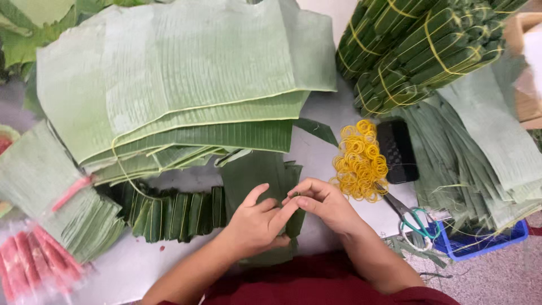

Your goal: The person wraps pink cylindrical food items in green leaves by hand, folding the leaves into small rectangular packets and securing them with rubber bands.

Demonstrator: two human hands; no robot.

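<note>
Both hands met over a dark green folded banana leaf piece (265,181) lying on the pale table (316,152) right in front of the person. The left hand (257,223) rested on the leaf's lower half with fingers curled and the thumb raised, pressing the fold down, while the right hand (322,203) came in from the right, its fingertips pinched on the leaf's right edge and touching the left hand's fingers. The leaf's long axis ran away from the person, so it lay under the left hand and just left of the right. A heap of yellow rubber bands (360,161) sat just beside the right hand, nearer to it than to the left, with scissors (415,220) and a black case (398,149) close by. A stack of large leaf sheets (180,79) lay beyond, folded leaf packets (169,214) to the left, tied bundles (418,45) far right
</note>
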